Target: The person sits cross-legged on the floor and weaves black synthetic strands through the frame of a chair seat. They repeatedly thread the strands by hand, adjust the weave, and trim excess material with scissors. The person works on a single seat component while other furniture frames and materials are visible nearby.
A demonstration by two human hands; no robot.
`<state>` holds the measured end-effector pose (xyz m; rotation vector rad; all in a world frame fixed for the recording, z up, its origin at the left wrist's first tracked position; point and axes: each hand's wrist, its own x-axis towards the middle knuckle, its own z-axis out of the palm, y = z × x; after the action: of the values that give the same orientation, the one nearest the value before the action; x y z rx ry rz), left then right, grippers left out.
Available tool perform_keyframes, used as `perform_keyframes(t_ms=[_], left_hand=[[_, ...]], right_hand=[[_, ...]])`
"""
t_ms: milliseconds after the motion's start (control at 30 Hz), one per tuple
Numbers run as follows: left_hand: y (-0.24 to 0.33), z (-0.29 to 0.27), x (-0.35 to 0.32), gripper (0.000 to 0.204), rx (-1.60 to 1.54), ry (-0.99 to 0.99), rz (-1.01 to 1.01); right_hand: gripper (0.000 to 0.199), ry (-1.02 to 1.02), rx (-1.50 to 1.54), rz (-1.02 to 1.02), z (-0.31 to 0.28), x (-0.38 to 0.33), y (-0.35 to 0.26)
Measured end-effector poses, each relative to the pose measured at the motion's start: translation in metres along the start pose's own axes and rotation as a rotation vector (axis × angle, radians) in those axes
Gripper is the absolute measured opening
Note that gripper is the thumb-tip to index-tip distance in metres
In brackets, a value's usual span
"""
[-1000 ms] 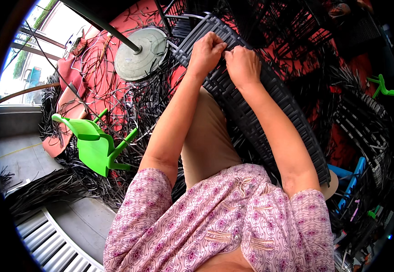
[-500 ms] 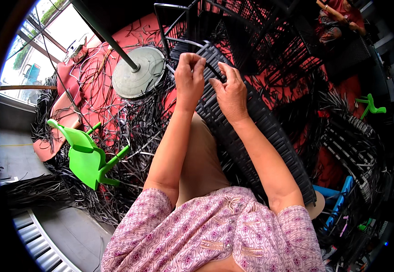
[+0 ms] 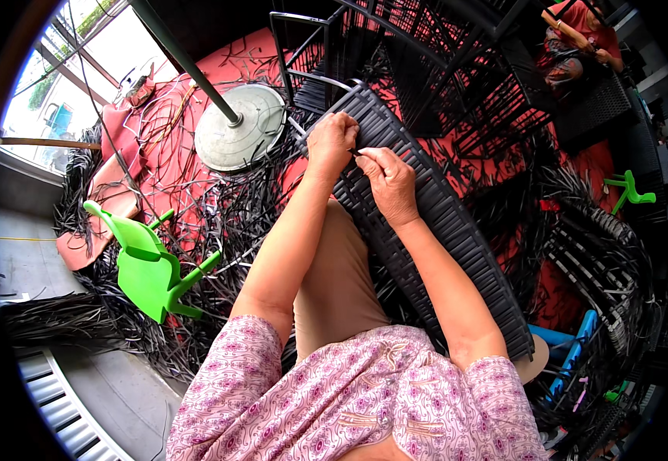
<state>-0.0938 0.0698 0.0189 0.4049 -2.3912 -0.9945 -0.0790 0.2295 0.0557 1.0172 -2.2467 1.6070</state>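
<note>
Working Position, Upper End

The panel (image 3: 457, 223), black and woven, slants from upper centre to lower right, beside my trouser leg (image 3: 334, 284) and partly beneath my right forearm (image 3: 453, 300). My left hand (image 3: 332, 142) is at the panel's upper left edge, fingers curled; I cannot tell whether they grip anything. My right hand (image 3: 389, 184) is just beside it, above the weave, thumb and index finger pinched narrow on a short dark strip (image 3: 354, 152). The strip shows between the two hands.

Surroundings: a round grey base (image 3: 230, 146) carries a pole (image 3: 188, 65) at upper left. A green chair (image 3: 148, 269) is left of my leg, among loose cuttings (image 3: 234, 201) on the red floor (image 3: 235, 58).
</note>
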Motion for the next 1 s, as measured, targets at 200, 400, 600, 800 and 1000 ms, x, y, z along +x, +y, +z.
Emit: perform_keyframes(t_ms=[200, 400, 600, 800, 1000], left_hand=[[0.013, -0.001, -0.005, 0.018, 0.148, 0.008, 0.07], [0.004, 0.0, -0.004, 0.017, 0.195, 0.022, 0.113], [-0.005, 0.005, -0.003, 0.018, 0.187, -0.032, 0.107], [-0.016, 0.004, -0.002, 0.01, 0.075, 0.079, 0.169], [-0.015, 0.006, -0.003, 0.012, 0.003, 0.055, 0.141]], right_hand=[[0.012, 0.008, -0.046, -0.068, 0.003, -0.008, 0.005], [0.009, 0.016, 0.003, -0.025, 0.009, -0.01, 0.005], [0.014, 0.036, -0.061, -0.019, 0.014, -0.007, 0.012], [0.017, 0.02, 0.101, 0.058, 0.023, -0.008, 0.023], [0.017, 0.045, 0.132, 0.097, 0.022, -0.009, 0.022]])
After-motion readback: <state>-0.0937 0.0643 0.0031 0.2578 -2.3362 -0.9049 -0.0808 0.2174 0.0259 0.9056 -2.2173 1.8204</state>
